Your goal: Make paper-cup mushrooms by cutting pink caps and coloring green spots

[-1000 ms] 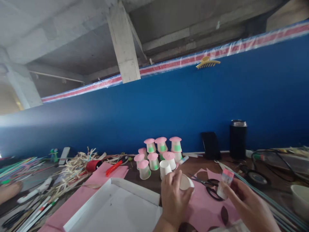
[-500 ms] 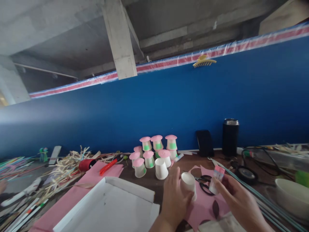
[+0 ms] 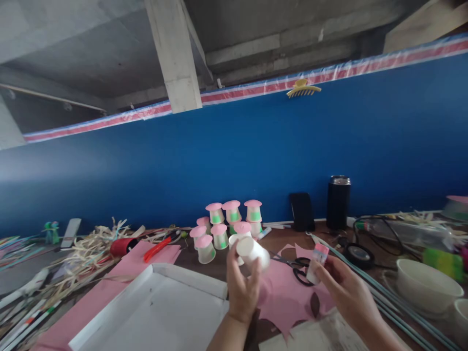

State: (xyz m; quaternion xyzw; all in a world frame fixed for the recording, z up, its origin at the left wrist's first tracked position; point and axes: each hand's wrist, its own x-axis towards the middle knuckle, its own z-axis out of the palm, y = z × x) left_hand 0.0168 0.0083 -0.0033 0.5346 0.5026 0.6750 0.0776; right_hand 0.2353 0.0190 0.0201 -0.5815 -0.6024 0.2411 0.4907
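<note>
**Cup in one hand, glue stick in the other, over the pink paper**

The long blue wall fills the background, and the brown table below it is crowded. A white tray lies at the near left on a pink sheet; a pale bowl stands at the right; a black flask stands upright against the wall, with a dark phone just beside it. A cluster of finished cups with pink caps sits in the middle, and black scissors lie on the cut pink paper

To do this step well, I judge that the cup should be kept steady with its flat base turned toward the glue, the glue spread evenly over that base, and the fingers kept off the part that gets coated; the work is best held above the pink paper, so that nothing smears the finished cups behind

The left hand is closed around a white paper cup, gripping its side and holding it tilted above the table, just in front of the cluster. The right hand is curled round a small glue stick with a pink top, pinched upright between thumb and fingers, near the cup but apart from it, above the scissors
</note>
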